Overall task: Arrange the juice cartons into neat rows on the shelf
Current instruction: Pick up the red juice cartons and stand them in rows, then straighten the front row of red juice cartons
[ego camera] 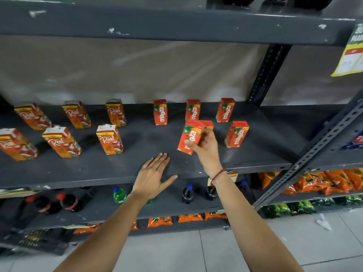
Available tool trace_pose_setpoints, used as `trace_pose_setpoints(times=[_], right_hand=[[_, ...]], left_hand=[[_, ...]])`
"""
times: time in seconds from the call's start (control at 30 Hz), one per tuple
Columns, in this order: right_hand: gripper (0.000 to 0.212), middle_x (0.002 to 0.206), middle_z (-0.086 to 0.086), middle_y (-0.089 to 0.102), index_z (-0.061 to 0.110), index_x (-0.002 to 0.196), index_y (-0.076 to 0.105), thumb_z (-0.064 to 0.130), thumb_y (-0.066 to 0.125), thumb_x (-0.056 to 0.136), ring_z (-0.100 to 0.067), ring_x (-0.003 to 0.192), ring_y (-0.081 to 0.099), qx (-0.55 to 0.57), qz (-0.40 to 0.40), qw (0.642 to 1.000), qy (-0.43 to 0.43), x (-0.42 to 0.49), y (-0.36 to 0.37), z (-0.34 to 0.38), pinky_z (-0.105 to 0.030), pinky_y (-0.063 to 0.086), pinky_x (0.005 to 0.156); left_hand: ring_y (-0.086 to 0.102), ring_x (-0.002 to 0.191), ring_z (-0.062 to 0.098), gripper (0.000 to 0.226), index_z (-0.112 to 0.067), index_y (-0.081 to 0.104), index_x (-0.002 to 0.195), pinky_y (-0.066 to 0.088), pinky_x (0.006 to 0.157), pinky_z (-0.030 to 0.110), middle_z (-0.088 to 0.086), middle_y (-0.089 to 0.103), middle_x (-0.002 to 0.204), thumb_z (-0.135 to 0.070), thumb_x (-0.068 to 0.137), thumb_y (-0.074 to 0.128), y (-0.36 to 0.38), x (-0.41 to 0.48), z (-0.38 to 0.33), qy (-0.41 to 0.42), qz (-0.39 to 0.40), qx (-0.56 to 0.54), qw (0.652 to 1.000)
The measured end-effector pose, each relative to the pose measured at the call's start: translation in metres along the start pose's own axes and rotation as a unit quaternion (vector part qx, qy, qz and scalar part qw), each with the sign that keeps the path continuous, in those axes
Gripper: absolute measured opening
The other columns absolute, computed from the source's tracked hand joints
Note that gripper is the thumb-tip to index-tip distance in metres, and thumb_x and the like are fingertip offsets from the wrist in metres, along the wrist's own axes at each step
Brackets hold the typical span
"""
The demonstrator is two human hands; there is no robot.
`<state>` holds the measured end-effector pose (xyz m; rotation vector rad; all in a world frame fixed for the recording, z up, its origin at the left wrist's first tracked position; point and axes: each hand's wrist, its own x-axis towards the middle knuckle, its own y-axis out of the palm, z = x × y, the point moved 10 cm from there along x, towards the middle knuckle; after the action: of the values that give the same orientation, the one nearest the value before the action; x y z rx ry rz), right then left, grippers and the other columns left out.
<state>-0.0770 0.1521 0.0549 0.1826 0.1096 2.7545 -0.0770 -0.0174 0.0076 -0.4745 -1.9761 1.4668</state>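
Observation:
On the dark grey shelf (137,169) stand several tall Real juice cartons (110,139) at the left, in a back row and a front row. To the right stand small orange Maaza cartons: three along the back (160,112) and one in front at the right (236,134). My right hand (204,148) is shut on another Maaza carton (191,138), tilted and held just above the shelf, with a further carton partly hidden behind it. My left hand (152,176) lies flat and open on the shelf's front part, holding nothing.
An upper shelf (176,24) overhangs closely. A slotted metal upright (306,160) runs diagonally at the right. Below are soda bottles (187,193) and orange snack packets (324,181). A yellow price tag (351,55) hangs at the upper right.

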Motion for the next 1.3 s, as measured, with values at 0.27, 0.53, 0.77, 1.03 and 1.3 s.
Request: trace_pose_setpoints(times=[0.27,0.53,0.77,1.03,1.3], right_hand=[[0.045,0.104,-0.001,0.062,0.018,0.099,0.045,0.012,0.079,0.071,-0.016,0.099,0.063,-0.171,0.080,0.982,0.011,0.029,0.048,-0.032,-0.044,0.051,0.096],[0.044,0.107,0.002,0.062,0.019,0.107,0.056,0.010,0.079,0.070,-0.011,0.101,0.060,-0.108,-0.010,0.994,-0.032,0.012,0.031,-0.021,-0.027,0.049,0.091],[0.058,0.113,-0.005,0.047,0.013,0.118,0.051,0.012,0.081,0.069,-0.021,0.099,0.051,-0.245,-0.212,0.946,-0.017,-0.020,-0.071,-0.028,-0.034,0.047,0.088],[0.067,0.125,-0.011,0.059,0.010,0.126,0.045,0.008,0.080,0.069,-0.025,0.117,0.056,-0.273,0.053,0.956,0.093,0.054,-0.048,-0.059,-0.038,0.043,0.102],[0.061,0.120,-0.003,0.060,0.019,0.118,0.048,0.018,0.082,0.067,-0.014,0.105,0.056,-0.287,0.110,0.946,0.101,0.058,-0.042,-0.065,-0.030,0.043,0.092]], left_hand=[[0.026,0.138,0.014,0.062,-0.013,0.034,0.140,0.007,0.112,0.024,0.003,0.034,0.149,-0.050,0.091,0.043,0.005,-0.003,-0.007,0.015,-0.001,-0.064,0.998],[0.057,0.108,0.023,0.044,-0.006,0.056,0.118,0.043,0.093,0.031,0.011,0.062,0.117,-0.022,0.080,0.071,-0.024,0.019,0.072,-0.223,-0.147,-0.329,0.906],[0.049,0.120,0.022,0.078,-0.010,0.039,0.133,0.035,0.094,0.026,0.008,0.056,0.130,-0.023,0.068,0.081,-0.006,0.041,0.089,-0.205,-0.045,-0.342,0.916],[0.057,0.096,0.009,0.060,-0.019,0.052,0.118,0.039,0.081,0.022,0.002,0.065,0.115,-0.021,0.066,0.082,0.004,0.067,0.087,-0.176,0.036,-0.361,0.915],[0.057,0.091,0.008,0.058,-0.018,0.057,0.116,0.041,0.083,0.025,0.001,0.066,0.111,-0.024,0.065,0.083,0.007,0.074,0.089,-0.191,0.048,-0.359,0.912]])
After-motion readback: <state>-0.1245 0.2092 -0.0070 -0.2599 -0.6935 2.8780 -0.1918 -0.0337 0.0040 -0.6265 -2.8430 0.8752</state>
